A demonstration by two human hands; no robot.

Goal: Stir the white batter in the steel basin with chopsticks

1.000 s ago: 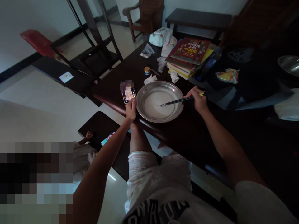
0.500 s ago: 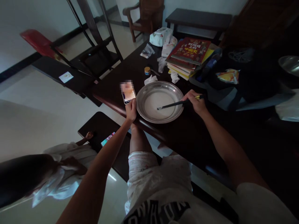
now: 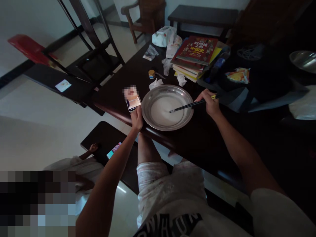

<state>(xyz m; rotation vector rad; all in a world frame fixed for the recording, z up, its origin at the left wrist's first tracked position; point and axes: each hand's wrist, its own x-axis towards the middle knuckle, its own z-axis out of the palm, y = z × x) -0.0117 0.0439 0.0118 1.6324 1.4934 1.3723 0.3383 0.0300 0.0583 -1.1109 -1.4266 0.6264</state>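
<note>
The right hand (image 3: 209, 103) grips chopsticks (image 3: 191, 105) whose tips sit in the white liquid of the pan (image 3: 168, 107) (near the surface's (image 3: 138, 70) edge), the left hand (image 3: 137, 118) holds a phone (image 3: 133, 102); a hard stir could spill liquid onto it.

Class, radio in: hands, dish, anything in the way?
Left hand on phone. Right hand holds chopsticks, tips in white liquid in metal dish. Tissues beside dish.

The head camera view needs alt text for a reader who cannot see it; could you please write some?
The right hand holds dark chopsticks, tips in white liquid in a round metal pan on a dark wooden table. The left hand holds a lit smartphone beside the pan.
</note>
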